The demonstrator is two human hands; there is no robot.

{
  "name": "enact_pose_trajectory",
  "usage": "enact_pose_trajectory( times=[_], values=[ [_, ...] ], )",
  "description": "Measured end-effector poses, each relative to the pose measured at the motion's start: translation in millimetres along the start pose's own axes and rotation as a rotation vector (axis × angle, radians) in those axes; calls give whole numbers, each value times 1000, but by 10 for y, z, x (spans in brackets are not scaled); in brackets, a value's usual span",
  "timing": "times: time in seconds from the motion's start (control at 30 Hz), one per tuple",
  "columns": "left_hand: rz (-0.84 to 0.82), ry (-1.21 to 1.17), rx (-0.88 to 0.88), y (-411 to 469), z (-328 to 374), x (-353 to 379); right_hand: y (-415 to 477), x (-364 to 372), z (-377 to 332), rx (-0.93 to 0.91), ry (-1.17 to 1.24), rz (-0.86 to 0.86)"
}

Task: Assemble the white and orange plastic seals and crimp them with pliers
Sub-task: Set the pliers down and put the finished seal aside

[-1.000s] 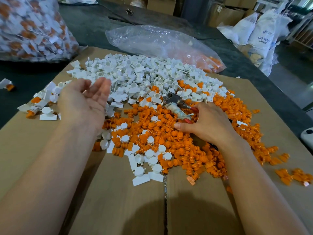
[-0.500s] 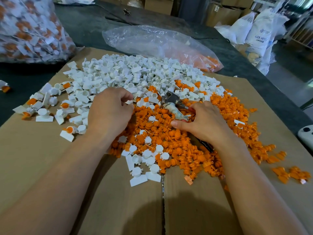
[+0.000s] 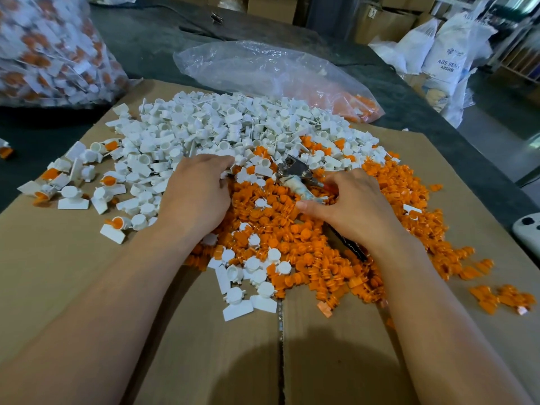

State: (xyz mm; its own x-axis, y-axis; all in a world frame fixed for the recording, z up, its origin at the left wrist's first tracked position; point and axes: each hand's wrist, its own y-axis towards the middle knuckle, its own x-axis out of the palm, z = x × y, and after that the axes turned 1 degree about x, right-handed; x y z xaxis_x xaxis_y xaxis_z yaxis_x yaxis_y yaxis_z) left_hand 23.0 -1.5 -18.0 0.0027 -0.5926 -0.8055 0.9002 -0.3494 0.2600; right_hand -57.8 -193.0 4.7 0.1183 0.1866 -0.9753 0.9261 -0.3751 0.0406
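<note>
A heap of white seal bodies (image 3: 222, 127) covers the far half of the cardboard sheet (image 3: 73, 273). Orange seal inserts (image 3: 292, 238) are piled nearer and to the right. My left hand (image 3: 198, 191) lies knuckles up where the two piles meet, its fingers curled down and pinching a white seal body (image 3: 224, 174); the fingertips are partly hidden. My right hand (image 3: 350, 209) grips the handles of the pliers (image 3: 293, 171), which lie on the orange pile with the metal jaws pointing away from me. One handle is wrapped in pale tape.
A few assembled white and orange seals (image 3: 111, 179) lie at the left. A clear bag (image 3: 263, 71) with orange parts sits behind the piles, and a full bag of seals (image 3: 49, 51) at the far left. White sacks (image 3: 450, 59) stand off the table's right edge.
My left hand was raised with an open palm. It has come down onto the white pile and curled its fingers there. My right hand has stayed on the pliers.
</note>
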Motion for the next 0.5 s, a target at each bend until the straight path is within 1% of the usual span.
enact_pose_trajectory(
  times=[0.07,0.3,0.5],
  values=[
    [-41,48,10,8,-9,21,-3,-14,3,1,10,31],
    [-25,147,-18,10,-14,30,-9,-56,-6,-19,103,206],
    [-29,133,-3,5,-5,22,-15,-86,-14,-34,202,315]
  ],
)
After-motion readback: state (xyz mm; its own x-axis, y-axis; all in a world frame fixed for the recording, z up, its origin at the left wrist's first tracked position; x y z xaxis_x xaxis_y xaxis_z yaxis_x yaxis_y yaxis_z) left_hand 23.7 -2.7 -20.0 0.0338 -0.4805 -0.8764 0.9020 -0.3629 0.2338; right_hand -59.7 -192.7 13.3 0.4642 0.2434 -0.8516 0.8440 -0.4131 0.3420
